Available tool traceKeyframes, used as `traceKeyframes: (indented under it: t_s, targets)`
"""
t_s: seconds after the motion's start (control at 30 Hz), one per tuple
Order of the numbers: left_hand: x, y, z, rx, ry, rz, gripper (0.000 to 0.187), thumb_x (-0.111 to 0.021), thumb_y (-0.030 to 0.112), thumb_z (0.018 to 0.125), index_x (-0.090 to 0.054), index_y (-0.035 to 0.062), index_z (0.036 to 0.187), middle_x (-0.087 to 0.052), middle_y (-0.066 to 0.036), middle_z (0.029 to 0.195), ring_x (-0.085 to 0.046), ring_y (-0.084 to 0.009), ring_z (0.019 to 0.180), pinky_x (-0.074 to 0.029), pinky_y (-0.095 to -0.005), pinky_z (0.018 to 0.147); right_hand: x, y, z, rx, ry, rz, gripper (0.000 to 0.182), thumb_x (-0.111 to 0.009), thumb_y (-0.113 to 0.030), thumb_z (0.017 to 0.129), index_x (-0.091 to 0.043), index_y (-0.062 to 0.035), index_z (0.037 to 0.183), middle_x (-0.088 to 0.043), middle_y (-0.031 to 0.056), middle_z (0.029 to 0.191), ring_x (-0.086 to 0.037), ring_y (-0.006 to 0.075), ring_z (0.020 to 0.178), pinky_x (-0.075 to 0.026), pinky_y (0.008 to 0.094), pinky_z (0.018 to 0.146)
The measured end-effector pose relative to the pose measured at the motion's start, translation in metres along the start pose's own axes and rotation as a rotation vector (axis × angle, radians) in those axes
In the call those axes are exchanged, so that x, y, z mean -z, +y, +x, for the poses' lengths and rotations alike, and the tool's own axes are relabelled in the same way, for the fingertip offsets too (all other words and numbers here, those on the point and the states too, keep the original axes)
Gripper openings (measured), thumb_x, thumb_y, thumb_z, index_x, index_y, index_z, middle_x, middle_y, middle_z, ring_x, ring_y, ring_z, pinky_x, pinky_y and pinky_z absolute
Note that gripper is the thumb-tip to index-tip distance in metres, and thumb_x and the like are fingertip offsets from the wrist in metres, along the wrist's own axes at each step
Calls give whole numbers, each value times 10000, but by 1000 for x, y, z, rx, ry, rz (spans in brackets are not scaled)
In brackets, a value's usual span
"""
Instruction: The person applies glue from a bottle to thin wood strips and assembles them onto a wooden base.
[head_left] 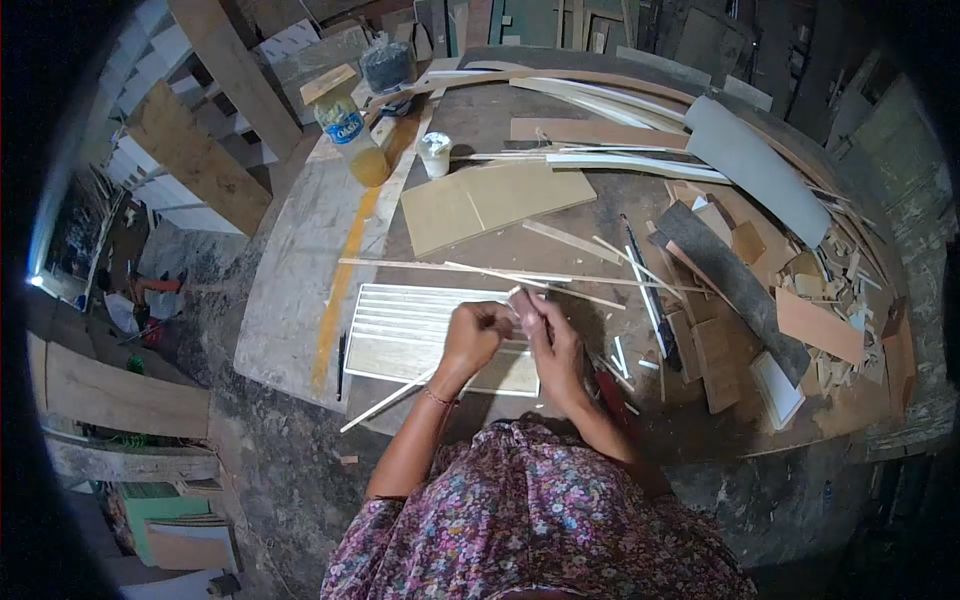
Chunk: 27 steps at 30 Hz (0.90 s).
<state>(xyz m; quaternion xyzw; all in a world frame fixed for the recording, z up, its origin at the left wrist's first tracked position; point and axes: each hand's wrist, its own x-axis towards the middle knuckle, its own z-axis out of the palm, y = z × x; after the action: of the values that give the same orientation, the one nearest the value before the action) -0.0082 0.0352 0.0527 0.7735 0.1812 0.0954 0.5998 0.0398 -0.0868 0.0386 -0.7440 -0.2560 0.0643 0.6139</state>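
Observation:
A pale slatted panel (400, 335) with a thin white border lies on the worktable in front of my body. My left hand (474, 340) is over the panel's right half, its fingers bent and pressed together; what they hold is too small to name. Close beside it, my right hand (548, 342) is closed around a small brownish block (522, 302) near the panel's upper right corner. A thin white strip (385, 401) slants across the panel's lower edge. Long thin wooden strips (430, 268) lie just beyond the panel.
Beyond lie a tan board (495, 205), a white cup (435, 155) and a bottle (357, 145) of yellowish liquid. To the right are a dark strip (735, 290), a curved grey sheet (758, 170) and wood scraps (835, 370). A person (135, 305) is at the far left.

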Motion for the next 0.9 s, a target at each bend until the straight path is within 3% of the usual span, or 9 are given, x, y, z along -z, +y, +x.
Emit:
traceKeyframes:
  t_s: [0.1, 0.13, 0.23, 0.37, 0.63, 0.73, 0.83, 0.9]
  targets:
    - [-8, -13, -4, -9, -40, 96, 101, -537, 18, 701, -623, -35, 706, -610, -89, 612, -539, -110, 565, -433, -269, 559, 5, -4, 7, -194, -50, 59, 326, -433, -233, 878, -485, -22, 1122, -554, 175, 1049, -546, 251, 967, -409, 315, 809]
    - [-7, -10, -4, 13, -34, 76, 99, -538, 17, 698, -622, -35, 701, -608, -87, 608, -537, -107, 565, -432, -268, 558, 2, -2, 5, -10, 17, 40, 325, -429, -235, 880, -487, -26, 1122, -553, 173, 1055, -548, 259, 964, -408, 314, 807]
    - [5, -10, 6, 76, 2, 17, 92, -549, 23, 694, -624, -29, 693, -604, -84, 599, -523, -94, 530, -423, -258, 522, 3, -3, -4, -45, -34, -13, 325, -429, -236, 880, -487, -30, 1124, -555, 172, 1051, -547, 263, 964, -407, 315, 807]
    - [-9, -6, -8, 29, -89, -2, 85, -547, 3, 704, -624, -28, 689, -608, -72, 609, -540, -94, 550, -439, -252, 537, 4, 5, 4, -52, -25, -5, 329, -438, -237, 877, -485, -36, 1134, -552, 169, 1058, -545, 256, 968, -403, 313, 813]
    - [-2, -14, -7, 14, -41, -4, 99, -546, 28, 709, -630, -21, 689, -606, -72, 595, -518, -90, 532, -434, -253, 527, 0, 11, -7, -138, -62, 44, 327, -433, -242, 881, -486, -38, 1131, -570, 177, 999, -564, 229, 910, -417, 310, 777]
    - [-9, -19, -14, 16, -110, -26, 94, -539, 7, 722, -627, -24, 733, -574, -32, 603, -485, -62, 532, -391, -209, 482, 0, 14, -7, -120, -32, 21, 322, -434, -232, 879, -488, -35, 1127, -577, 175, 984, -569, 223, 894, -421, 305, 769]
    - [-2, -15, -9, 65, 18, -27, 96, -539, 13, 675, -628, -18, 694, -600, -81, 590, -524, -96, 533, -435, -264, 532, -3, 15, -10, -92, -46, 37, 312, -440, -214, 876, -490, -27, 1121, -577, 171, 989, -562, 208, 894, -418, 300, 770]
    - [5, -23, -4, 41, -46, -32, 105, -527, 8, 668, -628, -11, 688, -587, -66, 576, -506, -86, 525, -423, -258, 519, -2, 14, -13, -118, -67, 22, 308, -440, -206, 876, -489, -24, 1119, -575, 166, 992, -555, 196, 898, -415, 296, 776]
